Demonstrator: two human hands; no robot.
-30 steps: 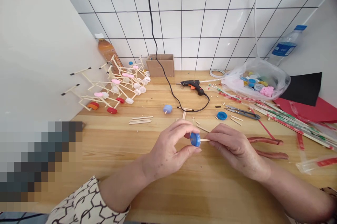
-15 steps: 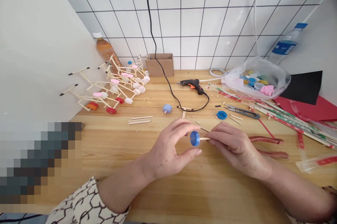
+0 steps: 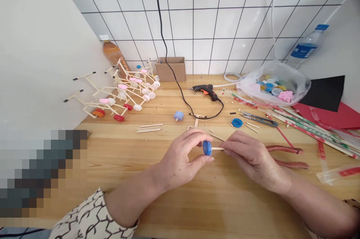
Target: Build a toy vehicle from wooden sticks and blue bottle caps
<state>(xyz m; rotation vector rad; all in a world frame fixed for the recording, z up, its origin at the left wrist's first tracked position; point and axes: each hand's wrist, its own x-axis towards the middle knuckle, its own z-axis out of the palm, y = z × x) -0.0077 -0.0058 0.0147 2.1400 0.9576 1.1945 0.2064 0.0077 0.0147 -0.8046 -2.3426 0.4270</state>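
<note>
My left hand (image 3: 180,160) pinches a blue plastic bottle cap (image 3: 207,148) between thumb and fingers, above the wooden tabletop (image 3: 180,209). My right hand (image 3: 250,156) grips the far end of a thin wooden stick (image 3: 217,148), whose near end meets the cap. The fingers hide the stick's right end. Just beyond my hands lie another blue bottle cap (image 3: 237,122) and a pale blue cap on a short stick (image 3: 178,115).
Stick-built wheeled models (image 3: 123,93) lean at the back left, beside loose sticks (image 3: 149,128). A hot glue gun (image 3: 205,90) with a black cord lies at the back. Small scissors (image 3: 258,120) and a plastic bag of caps (image 3: 272,86) lie to the right.
The blue cap has turned slightly in my fingers and shows more edge-on. Both hands still hold the same things, and the view has shifted very little.
</note>
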